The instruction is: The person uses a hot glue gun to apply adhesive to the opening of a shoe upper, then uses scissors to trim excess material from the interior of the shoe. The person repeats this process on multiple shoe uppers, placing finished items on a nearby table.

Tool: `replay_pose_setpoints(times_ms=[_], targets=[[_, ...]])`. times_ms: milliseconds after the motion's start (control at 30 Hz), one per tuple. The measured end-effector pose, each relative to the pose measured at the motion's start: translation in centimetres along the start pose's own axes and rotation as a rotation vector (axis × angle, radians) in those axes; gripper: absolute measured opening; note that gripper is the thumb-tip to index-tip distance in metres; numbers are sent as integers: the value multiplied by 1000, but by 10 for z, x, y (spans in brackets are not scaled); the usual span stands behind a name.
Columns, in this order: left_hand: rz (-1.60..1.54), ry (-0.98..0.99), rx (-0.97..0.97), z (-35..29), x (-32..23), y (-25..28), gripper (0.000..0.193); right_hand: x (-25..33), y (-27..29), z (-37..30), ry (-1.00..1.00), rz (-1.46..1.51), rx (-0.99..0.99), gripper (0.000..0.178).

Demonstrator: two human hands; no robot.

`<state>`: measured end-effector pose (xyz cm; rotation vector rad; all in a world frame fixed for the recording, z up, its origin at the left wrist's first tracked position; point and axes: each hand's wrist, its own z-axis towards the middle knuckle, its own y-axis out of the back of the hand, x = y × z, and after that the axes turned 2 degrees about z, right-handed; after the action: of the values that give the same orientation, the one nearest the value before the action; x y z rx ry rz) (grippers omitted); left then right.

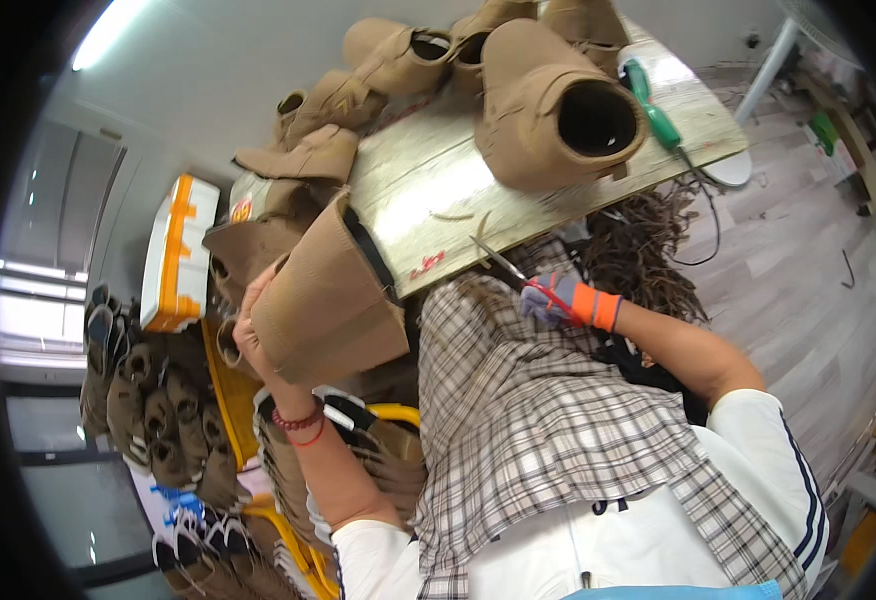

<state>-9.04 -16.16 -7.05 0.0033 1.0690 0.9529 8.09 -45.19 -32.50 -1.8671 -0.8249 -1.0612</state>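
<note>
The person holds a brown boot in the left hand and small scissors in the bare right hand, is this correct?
Not quite. In the head view the right hand is not bare: it wears a grey and orange glove. It does hold the small scissors, and the left hand holds the brown boot.

A tan suede boot (328, 290) is held upright at the table's edge, its shaft gripped from behind. Small scissors (503, 262), blades slightly parted, are pointed toward it.

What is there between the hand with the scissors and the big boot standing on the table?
In the head view, only bare wooden table with a few scraps lies between the right hand, holding scissors, and the big boot.
</note>
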Motion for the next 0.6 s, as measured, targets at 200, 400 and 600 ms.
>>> replay_pose_setpoints(times_ms=[200,400,600], targets=[[479,-724,-11,66,-131,-99,31,-5,7,10,-138,259,92,22],[983,-808,226,105,-140,-267,15,5,-10,4,-31,-124,59,19],[657,-639,504,156,-119,-299,37,6,-3,-4,-13,-47,15,36]])
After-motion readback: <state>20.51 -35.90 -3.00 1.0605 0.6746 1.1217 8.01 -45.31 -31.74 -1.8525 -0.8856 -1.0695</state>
